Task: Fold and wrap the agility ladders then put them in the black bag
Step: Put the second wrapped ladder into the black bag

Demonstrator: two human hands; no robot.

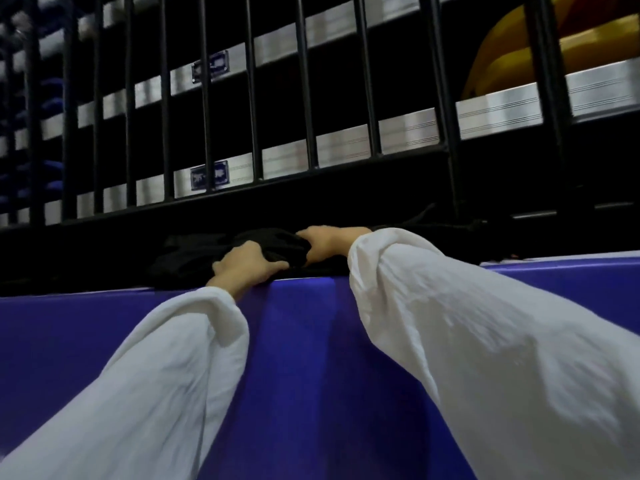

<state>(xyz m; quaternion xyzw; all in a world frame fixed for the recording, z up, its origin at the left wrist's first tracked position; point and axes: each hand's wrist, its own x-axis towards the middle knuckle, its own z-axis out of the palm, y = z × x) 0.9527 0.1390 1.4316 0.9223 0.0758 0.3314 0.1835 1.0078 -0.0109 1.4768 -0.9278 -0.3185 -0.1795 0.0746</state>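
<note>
Beyond the blue mat's (311,358) edge, the left hand (247,265) and right hand (327,242) clutch the black bag's (190,256) bunched fabric, likely to open it.

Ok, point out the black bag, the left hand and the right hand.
black bag (188,261), head view, bunched fabric left of the hands.
left hand (247,264), head view, back of the hand.
right hand (328,242), head view, back of the hand.
</note>
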